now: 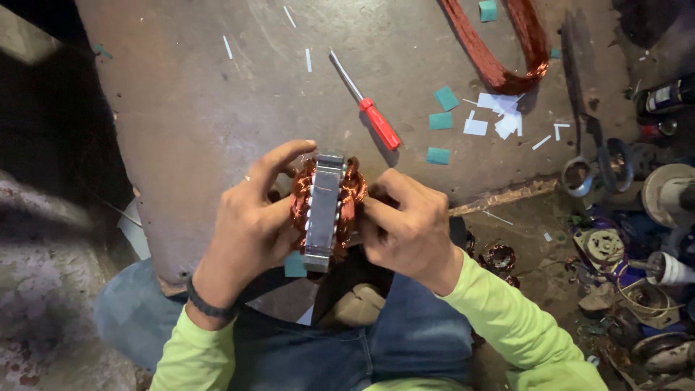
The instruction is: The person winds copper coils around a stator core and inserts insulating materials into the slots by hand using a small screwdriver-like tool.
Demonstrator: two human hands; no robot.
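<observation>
The grey laminated-steel motor stator [323,211] with copper wire windings stood edge-on, upright, held above the lap.

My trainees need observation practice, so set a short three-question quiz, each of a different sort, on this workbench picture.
1. True or false: both hands grip the motor stator.
2. Which tool lies on the board beyond the hands? A hammer; B red-handled screwdriver; C pliers.
3. Fill in: the windings on the stator are ____ coloured.

Key
1. True: the left hand and right hand hold it from either side.
2. B.
3. Copper.
</observation>
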